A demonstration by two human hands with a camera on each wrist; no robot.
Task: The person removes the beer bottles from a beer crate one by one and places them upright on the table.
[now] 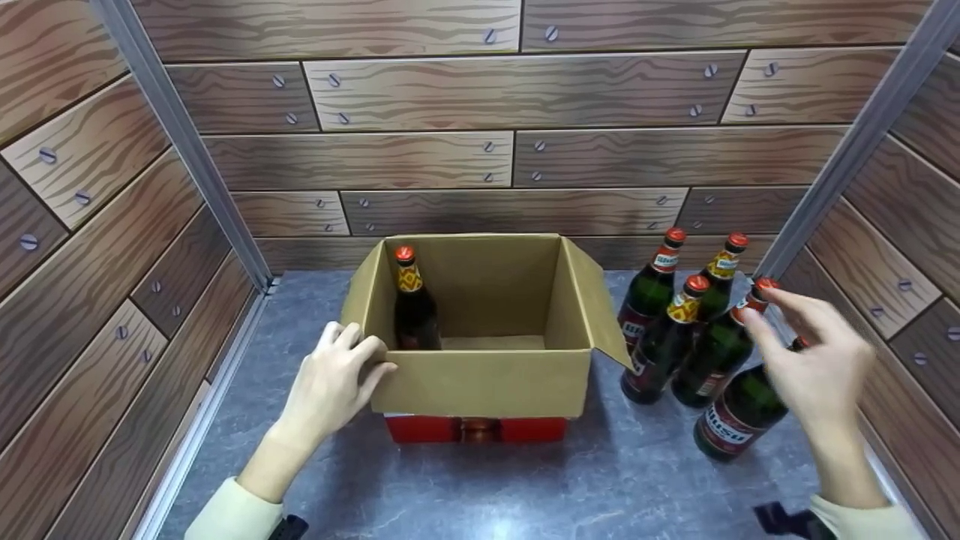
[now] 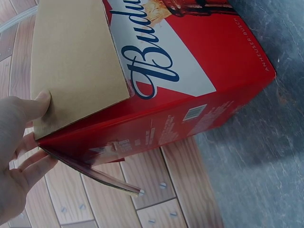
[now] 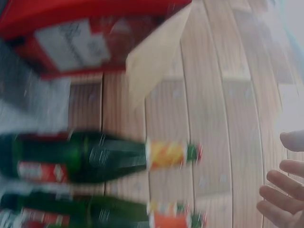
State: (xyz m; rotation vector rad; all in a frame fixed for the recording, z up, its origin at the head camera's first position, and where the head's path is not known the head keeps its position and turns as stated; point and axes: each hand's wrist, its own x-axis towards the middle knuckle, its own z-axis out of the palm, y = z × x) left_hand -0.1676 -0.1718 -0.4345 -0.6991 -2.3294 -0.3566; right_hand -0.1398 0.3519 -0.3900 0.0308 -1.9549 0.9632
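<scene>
A red cardboard beer box (image 1: 480,384) stands with its tan flaps folded outward. My left hand (image 1: 335,375) grips the box's near left corner, thumb on the front flap (image 2: 76,61) and fingers behind it. Inside, at the left, one dark beer bottle (image 1: 415,307) with a red cap stands upright. To the right of the box several green beer bottles (image 1: 664,341) stand close together. My right hand (image 1: 821,360) is raised over the nearest ones, fingers spread, overlapping a bottle (image 1: 731,424) in the head view. In the right wrist view its fingers (image 3: 280,190) hold nothing.
The box's right flap (image 1: 596,300) sticks out toward the bottles, its tip near a bottle. A wood-patterned back wall (image 1: 495,161) and side walls close in the grey marbled tabletop (image 1: 480,495). Metal strips (image 1: 187,150) run along the wall corners.
</scene>
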